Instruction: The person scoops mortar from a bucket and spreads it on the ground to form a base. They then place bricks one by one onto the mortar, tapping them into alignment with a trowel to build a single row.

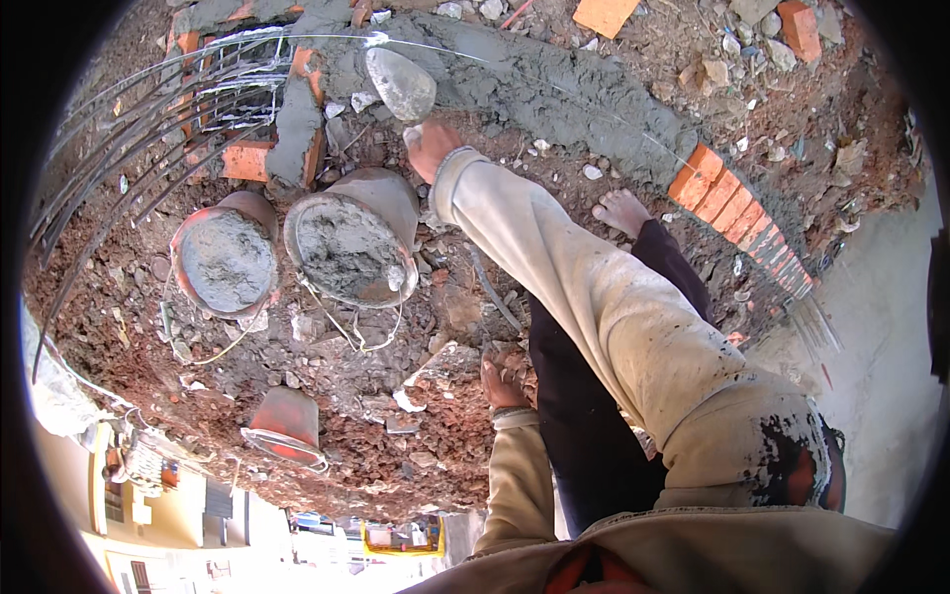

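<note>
My right hand (431,148) grips a trowel, whose grey, mortar-coated blade (400,81) lies over a band of wet mortar (594,104) at the top of the view. My left hand (503,384) hangs lower, near my dark-trousered leg, fingers loosely apart and holding nothing visible. Between my hands and to their left stand two buckets of mortar, a larger one (346,247) and a smaller one (223,257). A line of orange bricks (712,193) continues from the mortar band toward the right, and a thin string crosses above it.
Bent rebar (109,129) arcs over brickwork (247,158) at upper left. A red bucket (287,426) sits below the mortar buckets on rubbly soil. My bare foot (621,211) is beside the bricks. Pale concrete (871,307) lies at right; buildings (139,515) show at lower left.
</note>
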The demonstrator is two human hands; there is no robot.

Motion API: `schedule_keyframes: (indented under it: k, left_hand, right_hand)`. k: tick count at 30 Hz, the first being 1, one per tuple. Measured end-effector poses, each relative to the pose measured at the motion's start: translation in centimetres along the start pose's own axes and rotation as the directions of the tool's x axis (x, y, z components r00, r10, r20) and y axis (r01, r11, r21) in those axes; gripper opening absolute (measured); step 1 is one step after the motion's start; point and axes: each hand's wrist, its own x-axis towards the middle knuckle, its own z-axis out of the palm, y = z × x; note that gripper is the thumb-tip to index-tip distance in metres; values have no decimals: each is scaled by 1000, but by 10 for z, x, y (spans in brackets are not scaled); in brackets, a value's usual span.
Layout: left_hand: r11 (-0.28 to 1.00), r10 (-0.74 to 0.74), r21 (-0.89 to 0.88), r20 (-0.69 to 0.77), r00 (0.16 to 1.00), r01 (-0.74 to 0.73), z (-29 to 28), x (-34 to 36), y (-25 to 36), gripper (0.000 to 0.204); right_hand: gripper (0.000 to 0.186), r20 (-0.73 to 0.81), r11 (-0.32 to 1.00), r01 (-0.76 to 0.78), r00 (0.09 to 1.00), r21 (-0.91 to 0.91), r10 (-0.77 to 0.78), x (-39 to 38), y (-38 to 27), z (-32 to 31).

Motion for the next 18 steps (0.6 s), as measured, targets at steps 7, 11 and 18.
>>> schedule_keyframes:
  k: [7, 11, 18]
  left_hand:
    - [990, -12, 141, -13, 1000, 14, -19, -7, 18, 63]
    - [992, 22, 125, 19, 1000, -24, -26, -6, 20, 67]
    - [970, 66, 234, 7, 998, -66, -15, -15, 50, 63]
  right_hand:
    - [35, 78, 989, -150, 985, -19, 151, -45, 88, -34]
    - [37, 52, 982, -175, 983, -65, 179, -64, 124, -59]
    - [35, -40, 979, -195, 980, -58, 193, -95, 190, -93]
